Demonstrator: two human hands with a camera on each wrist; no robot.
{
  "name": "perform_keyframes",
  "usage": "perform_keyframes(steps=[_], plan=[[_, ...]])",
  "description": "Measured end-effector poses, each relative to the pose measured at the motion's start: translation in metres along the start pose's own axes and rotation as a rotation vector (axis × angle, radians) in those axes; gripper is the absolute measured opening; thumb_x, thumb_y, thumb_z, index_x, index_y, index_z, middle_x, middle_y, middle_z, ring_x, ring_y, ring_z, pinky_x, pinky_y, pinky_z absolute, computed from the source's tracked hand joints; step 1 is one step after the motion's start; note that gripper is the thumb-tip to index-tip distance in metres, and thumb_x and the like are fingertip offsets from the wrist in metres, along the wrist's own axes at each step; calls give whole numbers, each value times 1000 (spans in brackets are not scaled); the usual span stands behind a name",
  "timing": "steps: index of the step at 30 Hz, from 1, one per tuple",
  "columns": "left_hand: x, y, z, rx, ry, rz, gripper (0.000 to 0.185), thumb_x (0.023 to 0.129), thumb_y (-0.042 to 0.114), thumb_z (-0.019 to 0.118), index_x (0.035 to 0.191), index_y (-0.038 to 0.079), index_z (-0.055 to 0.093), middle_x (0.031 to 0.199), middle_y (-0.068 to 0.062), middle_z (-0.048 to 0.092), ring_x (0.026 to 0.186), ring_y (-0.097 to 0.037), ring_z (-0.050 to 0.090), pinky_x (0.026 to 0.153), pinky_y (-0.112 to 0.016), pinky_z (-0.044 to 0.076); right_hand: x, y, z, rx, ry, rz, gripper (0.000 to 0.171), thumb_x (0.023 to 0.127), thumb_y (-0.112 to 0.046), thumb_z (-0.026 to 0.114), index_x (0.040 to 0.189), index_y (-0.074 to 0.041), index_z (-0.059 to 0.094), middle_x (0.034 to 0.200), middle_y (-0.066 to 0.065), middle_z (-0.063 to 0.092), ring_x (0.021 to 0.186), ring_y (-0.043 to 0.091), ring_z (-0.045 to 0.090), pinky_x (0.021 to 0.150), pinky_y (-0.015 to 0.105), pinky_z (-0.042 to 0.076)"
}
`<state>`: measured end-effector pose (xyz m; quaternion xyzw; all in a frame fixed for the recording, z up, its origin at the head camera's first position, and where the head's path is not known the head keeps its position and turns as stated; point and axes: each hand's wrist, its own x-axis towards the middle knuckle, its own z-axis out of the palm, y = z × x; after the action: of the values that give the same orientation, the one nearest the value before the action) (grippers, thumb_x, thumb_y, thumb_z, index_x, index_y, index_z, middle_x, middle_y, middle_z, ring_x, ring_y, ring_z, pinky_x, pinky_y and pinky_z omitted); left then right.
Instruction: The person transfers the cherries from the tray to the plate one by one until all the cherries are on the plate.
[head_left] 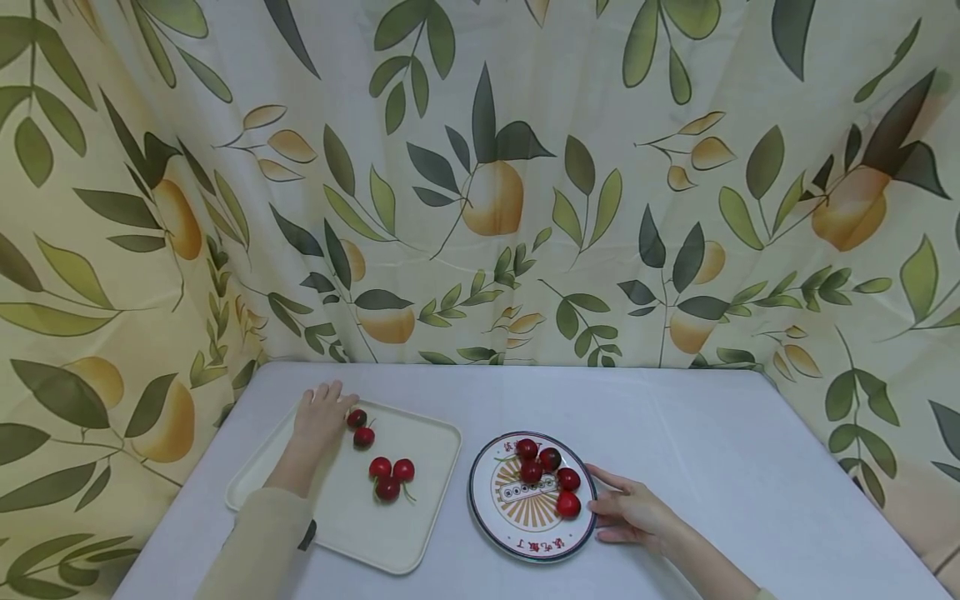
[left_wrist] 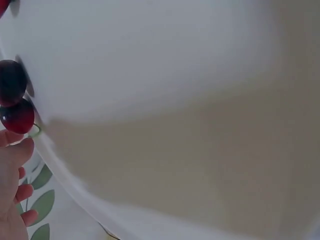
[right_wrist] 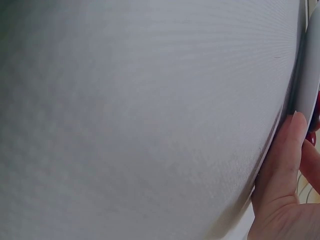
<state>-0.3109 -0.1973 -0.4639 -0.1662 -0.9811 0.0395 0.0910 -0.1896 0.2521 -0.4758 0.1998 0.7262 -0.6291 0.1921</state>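
Well left of the round white plate with the dark-edged rim (head_left: pixel 498 521), I have the left hand (head_left: pixel 321 417) over the far part of a cream rectangular tray (head_left: pixel 352 533). Its fingers reach out, holding nothing I can make out, just beside a pair of glossy dark-red cherries (head_left: pixel 363 437). A clumsy nudge could set that smooth fruit rolling; pulling by the thin green stem (left_wrist: pixel 37 131) alone might snap it. Closer to the plate, on the same tray, three bright-red clustered cherries (head_left: pixel 387 489) touch one another, so disturbing one would likely shift them all. On the plate's right half sit five round red cherries (head_left: pixel 531 472); any tilt could send them over its low edge. At the plate's right edge, the right hand (head_left: pixel 633 510) holds the rim in its fingers, and I judge an uneven lift or tug there the likeliest cause of a spill.
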Motion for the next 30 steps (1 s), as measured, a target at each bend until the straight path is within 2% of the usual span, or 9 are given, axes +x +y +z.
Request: perform_keyframes(steps=[3,9,15,19,24,30], plan=[[-1,-1,1,-9,-19,-3,32,86,-1,48,113,13,58,118,-21,45,108,-38,41,90,-55,34,0,0,0,0,-2,-1,68,79,-1,64,140,-12,36,88,12,52,60,18,60,59,35,54],[-2,-5,4,-28,-84,-24,26,88,11,52,113,15,58,118,-21,45,109,-39,40,92,-56,31,0,0,0,-4,-4,2,68,79,-1,64,140,-12,36,87,12,53,60,18,60,59,34,54],[-5,-9,8,-38,-53,-21,10,87,12,53,96,13,57,112,-19,46,106,-39,41,88,-55,33,0,0,0,-4,7,6,68,79,0,64,139,-12,36,89,12,52,59,18,60,59,34,54],[-9,-10,13,-48,-34,-24,5,88,15,52,91,13,55,108,-17,47,101,-36,43,84,-52,35,-1,-1,0,-2,13,10,69,78,0,65,139,-12,37,88,12,50,59,17,59,58,33,53],[-12,-13,17,-58,-33,-18,5,89,15,52,91,13,56,105,-16,46,95,-34,44,81,-52,36,-1,-1,1,-2,10,5,69,78,0,65,139,-12,37,85,11,49,57,17,59,57,33,53],[-13,-14,17,-51,-37,-8,13,90,17,52,100,13,60,106,-16,47,96,-34,45,83,-52,36,-1,-1,1,-7,15,3,68,78,0,65,139,-12,37,84,11,50,57,17,59,57,33,53]])
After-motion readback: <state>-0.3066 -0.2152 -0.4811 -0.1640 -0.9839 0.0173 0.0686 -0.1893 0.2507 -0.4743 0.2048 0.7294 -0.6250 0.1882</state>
